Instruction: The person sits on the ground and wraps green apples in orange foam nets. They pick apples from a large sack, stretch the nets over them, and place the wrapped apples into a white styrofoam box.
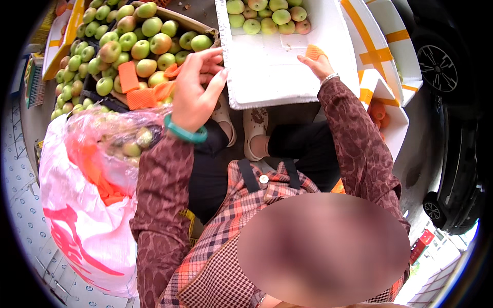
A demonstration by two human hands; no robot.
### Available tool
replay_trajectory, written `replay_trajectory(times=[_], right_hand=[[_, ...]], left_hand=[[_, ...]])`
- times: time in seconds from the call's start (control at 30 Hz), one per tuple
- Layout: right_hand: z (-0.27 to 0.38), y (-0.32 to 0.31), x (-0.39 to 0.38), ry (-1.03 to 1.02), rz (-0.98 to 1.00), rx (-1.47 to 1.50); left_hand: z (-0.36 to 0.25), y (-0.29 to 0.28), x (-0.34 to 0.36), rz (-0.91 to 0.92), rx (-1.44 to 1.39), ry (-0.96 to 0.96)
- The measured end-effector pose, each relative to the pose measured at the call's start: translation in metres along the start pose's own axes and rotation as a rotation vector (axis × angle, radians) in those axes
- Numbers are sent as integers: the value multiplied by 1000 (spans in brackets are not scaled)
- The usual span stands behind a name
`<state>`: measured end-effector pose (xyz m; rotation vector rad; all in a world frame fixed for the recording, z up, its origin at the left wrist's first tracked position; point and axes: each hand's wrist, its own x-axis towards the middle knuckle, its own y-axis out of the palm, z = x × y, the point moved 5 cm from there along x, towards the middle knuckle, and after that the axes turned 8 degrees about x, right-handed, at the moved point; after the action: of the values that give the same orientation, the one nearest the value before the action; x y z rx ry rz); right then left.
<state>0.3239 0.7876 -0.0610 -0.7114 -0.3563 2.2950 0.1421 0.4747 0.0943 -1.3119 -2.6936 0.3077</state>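
Right hand is gripping an orange foam sleeve, its thumb pointing toward ten o'clock and the other fingers mostly hidden; whether a fruit is sitting inside, I cannot tell. Such a light hold is probably suiting the soft foam. Hand and sleeve are hovering at four o'clock from the middle of a white foam box. Green and reddish apples are crowding its twelve o'clock end, likely packed close so they are not rolling. Left hand is hanging at eight o'clock, beside the box wall, fingers spread, visibly gripping nothing. At nine o'clock, a heap of apples is lying, with loose foam sleeves resting on its near edge, presumably for easy reach. Farther out at eight o'clock, a white plastic bag is bulging.
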Motion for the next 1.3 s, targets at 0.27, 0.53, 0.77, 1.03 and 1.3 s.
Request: replay_trajectory(times=[0.27,0.53,0.77,1.03,1.3], right_hand=[[-4,20,144,-139,-206,-580],[-14,77,230,182,-259,-919],[-16,68,244,195,-325,-923],[19,69,121,-240,191,386],[155,88,-104,-331,376,882]], left_hand=[[4,-36,3,-100,46,-167],[25,-60,11,-61,159,-270],[22,-54,22,-32,276,-232],[-2,-23,27,-1,323,-100],[-3,33,19,180,-301,-246]])
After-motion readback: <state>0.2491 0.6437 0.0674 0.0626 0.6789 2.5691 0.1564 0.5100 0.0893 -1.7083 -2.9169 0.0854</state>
